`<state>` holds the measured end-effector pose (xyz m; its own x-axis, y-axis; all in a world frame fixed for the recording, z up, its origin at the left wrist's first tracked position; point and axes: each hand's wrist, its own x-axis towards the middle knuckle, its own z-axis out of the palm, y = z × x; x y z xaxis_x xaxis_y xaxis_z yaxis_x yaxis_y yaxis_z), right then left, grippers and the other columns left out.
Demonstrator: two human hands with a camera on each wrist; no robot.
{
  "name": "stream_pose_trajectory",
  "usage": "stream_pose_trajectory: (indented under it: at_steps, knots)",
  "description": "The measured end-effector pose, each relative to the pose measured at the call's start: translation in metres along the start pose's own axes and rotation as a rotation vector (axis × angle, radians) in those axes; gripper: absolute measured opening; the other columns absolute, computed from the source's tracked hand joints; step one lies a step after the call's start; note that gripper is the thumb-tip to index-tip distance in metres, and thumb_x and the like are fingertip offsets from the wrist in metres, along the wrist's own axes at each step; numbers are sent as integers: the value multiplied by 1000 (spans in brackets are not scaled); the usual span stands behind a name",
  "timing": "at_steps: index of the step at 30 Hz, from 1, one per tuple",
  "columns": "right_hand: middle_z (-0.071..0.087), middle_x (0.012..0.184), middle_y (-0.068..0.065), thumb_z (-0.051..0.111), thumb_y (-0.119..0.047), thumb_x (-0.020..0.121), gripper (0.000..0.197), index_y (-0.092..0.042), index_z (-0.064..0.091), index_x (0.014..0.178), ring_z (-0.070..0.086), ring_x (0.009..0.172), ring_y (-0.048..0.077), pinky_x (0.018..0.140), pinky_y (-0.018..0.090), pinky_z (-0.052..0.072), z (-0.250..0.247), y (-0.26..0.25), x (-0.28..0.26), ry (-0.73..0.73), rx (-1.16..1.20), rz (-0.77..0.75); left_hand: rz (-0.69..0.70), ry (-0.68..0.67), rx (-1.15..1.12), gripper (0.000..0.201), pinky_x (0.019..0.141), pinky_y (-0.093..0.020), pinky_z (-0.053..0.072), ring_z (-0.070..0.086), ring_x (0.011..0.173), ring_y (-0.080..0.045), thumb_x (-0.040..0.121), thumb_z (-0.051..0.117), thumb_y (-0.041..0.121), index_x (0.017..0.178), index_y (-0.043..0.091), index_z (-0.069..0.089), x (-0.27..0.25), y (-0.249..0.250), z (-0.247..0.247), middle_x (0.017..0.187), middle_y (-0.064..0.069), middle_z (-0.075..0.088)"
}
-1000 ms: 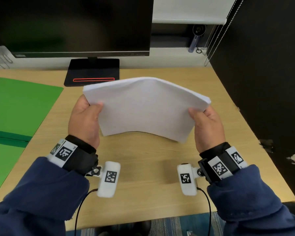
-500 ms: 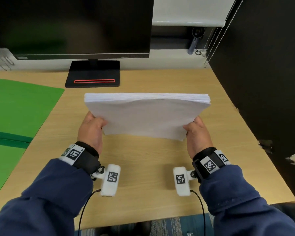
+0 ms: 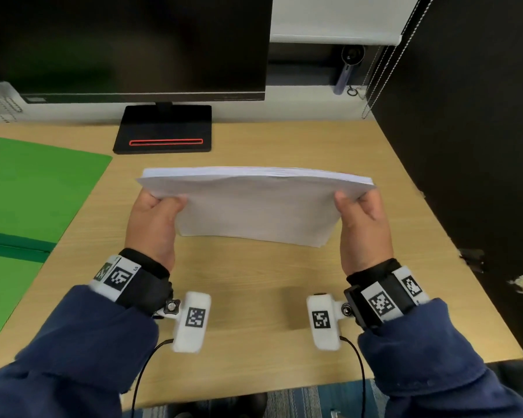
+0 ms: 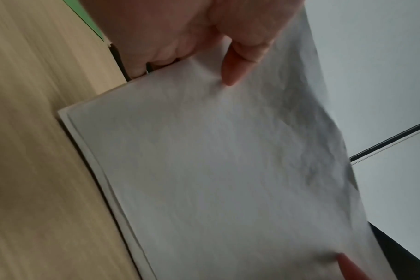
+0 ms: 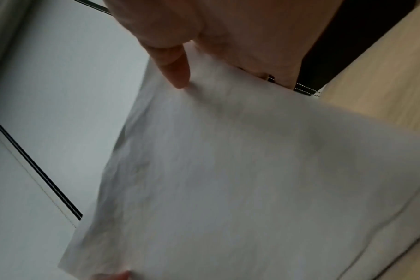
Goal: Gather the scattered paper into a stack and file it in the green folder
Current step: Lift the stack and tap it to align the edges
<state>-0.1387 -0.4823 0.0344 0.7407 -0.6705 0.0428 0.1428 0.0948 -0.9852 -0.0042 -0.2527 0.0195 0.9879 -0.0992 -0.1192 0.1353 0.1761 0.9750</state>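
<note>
A stack of white paper (image 3: 255, 211) stands on its long edge over the middle of the wooden desk, leaning toward me. My left hand (image 3: 159, 206) grips its left side with the thumb on the near face. My right hand (image 3: 355, 203) grips the right side the same way. The left wrist view shows the paper stack (image 4: 228, 170) with my thumb pressing the top sheet and its lower edge close to the desk. In the right wrist view the paper (image 5: 252, 180) fills the frame below my thumb. The open green folder (image 3: 27, 206) lies flat at the desk's left.
A black monitor (image 3: 127, 46) on a black base (image 3: 163, 129) stands at the back of the desk (image 3: 254, 297). A black partition (image 3: 465, 146) borders the right side, with blind chains (image 3: 375, 79) hanging at the back right corner.
The stack dropped toward the desk and flattened its bowed top edge half a second ago, then rose slightly. Both hands kept their grip throughout.
</note>
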Motion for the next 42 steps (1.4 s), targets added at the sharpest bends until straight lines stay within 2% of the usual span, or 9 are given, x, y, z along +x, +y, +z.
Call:
stream_pose_trajectory:
  at_steps: [7,10,16,21,24,27,33,37,42]
  knots:
    - [69,102,0,43,-8,104,20,-16,61,104,67,92,8,77,22,54,6,-9,-1,30,13,-100,118,-94,-87,29,78,-21,55,68,94,-11,94,51,-3,122,6,54,-6,15,4,108,-5,69]
    - [69,95,-2,45,-13,104,19,-16,62,98,66,88,9,76,24,54,11,-12,-2,69,54,-120,161,-119,-99,21,82,-25,56,67,97,-15,97,51,7,118,5,53,-7,22,4,111,-11,66]
    - [62,96,2,56,-50,94,30,-21,61,101,60,85,9,75,25,50,13,-17,0,152,-14,-93,216,-91,0,22,72,-16,53,68,84,0,99,49,-3,104,18,55,-7,23,10,100,3,69]
    - [60,120,1,52,-26,102,56,-29,28,153,55,106,1,89,12,43,6,-23,-3,67,-456,-347,230,-96,62,25,67,-14,51,64,81,1,92,57,4,103,27,54,-1,22,4,99,4,64]
    - [54,127,5,49,-27,103,50,-29,36,151,53,118,11,99,27,45,4,-17,-5,28,-572,-388,214,-104,63,24,70,-15,52,65,85,-2,91,57,6,104,25,56,2,22,3,102,3,66]
    - [50,130,10,51,-21,102,40,-18,53,141,48,121,6,106,30,43,2,-11,-4,14,-624,-382,190,-117,66,25,71,-15,52,67,86,-1,93,56,2,106,23,56,2,19,2,104,4,68]
    - [40,153,2,54,-24,99,55,-21,35,150,41,139,15,115,39,38,-1,-11,0,36,-425,-201,154,-118,65,37,72,-15,52,67,86,1,89,52,-10,110,21,54,-1,17,1,103,4,67]
    - [64,105,-2,56,-16,98,17,-18,60,114,63,89,6,74,23,51,-2,-16,10,55,-53,-41,205,-114,27,33,74,-17,52,66,86,-4,85,53,-8,107,18,55,3,24,-2,100,2,67]
    - [65,82,-8,50,-10,101,17,-17,61,90,60,72,5,65,22,49,0,-17,12,39,23,-79,208,-125,-11,18,74,-23,55,68,83,-6,99,50,5,98,21,58,4,23,-2,94,6,72]
